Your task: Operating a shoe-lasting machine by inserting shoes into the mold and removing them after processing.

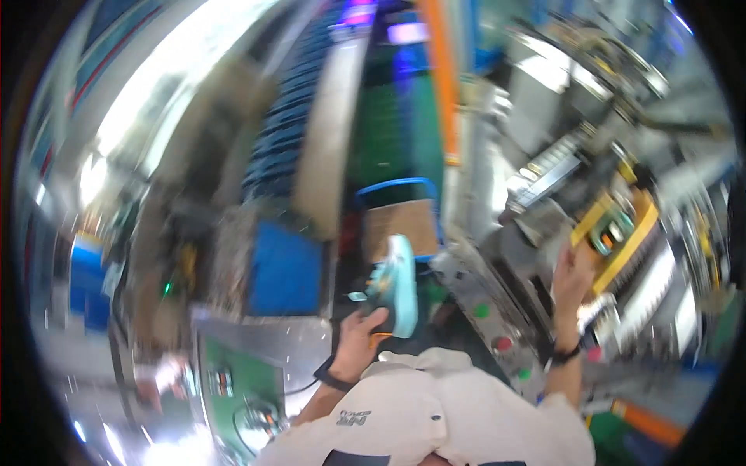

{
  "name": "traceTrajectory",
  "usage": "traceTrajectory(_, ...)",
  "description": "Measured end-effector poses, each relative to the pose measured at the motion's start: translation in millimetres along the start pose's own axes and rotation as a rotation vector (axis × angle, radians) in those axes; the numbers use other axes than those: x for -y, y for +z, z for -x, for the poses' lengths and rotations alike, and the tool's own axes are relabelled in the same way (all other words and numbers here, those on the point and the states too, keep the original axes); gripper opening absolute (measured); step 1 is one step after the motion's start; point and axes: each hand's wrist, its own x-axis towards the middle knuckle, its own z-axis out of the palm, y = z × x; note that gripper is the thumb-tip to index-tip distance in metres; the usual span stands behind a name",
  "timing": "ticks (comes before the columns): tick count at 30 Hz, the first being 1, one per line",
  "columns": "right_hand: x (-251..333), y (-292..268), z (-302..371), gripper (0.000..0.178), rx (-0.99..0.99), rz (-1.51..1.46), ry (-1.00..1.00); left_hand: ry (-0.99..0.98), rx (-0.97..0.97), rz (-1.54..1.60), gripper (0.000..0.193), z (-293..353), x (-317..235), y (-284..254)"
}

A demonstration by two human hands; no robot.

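My left hand (356, 342), with a dark band at the wrist, is closed round the dark part of a shoe. The shoe has a pale teal sole (404, 287) and stands on end in front of my body. To the right, my right hand (573, 283) reaches up beside a machine's yellow frame (646, 221). Its fingers look stretched out, with nothing visible in them, though blur softens them. A teal and dark rounded piece (608, 235) sits between the frame's yellow bars; I cannot make out exactly what it is.
A blue-rimmed bin with brown cardboard (400, 221) lies ahead. Left of it are a blue panel (287, 272) and a metal-edged table with a green top (256, 357). A grey machine edge with green and red buttons (503, 342) stands at right. An orange post (441, 74) rises beyond.
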Motion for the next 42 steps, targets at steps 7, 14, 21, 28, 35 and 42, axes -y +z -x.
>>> traceTrajectory(7, -16.5, 126.1, 168.9, 0.019, 0.556, -0.04, -0.153, -0.452, -0.118, 0.617, 0.021, 61.7, 34.8, -16.5)
traceTrajectory(14, -43.1, 152.1, 176.9, 0.018, 0.548, -0.009, -0.143, -0.485, -0.538, 0.815, 0.013, 117.9, 133.3, -98.0)
traceTrajectory(21, 105.9, 197.9, 61.8, 0.021, 0.495, -0.11, -0.337, -0.422, -0.998, 1.021, 0.028, 159.2, 250.1, -227.1)
traceTrajectory(28, 548.6, 196.3, 1.4, 0.021, 0.534, -0.626, -0.976, -0.476, -1.541, 0.964, 0.024, 179.3, 359.2, -382.5)
traceTrajectory(35, 885.7, 278.0, 77.1, 0.061, 0.528, -0.718, -1.571, -0.911, -1.334, -0.205, 0.059, 221.9, 577.9, -489.3)
traceTrajectory(42, 998.9, 348.8, 133.4, 0.068, 1.034, -0.197, -1.548, -0.898, -1.542, -0.219, 0.059, 185.1, 586.8, -476.7)
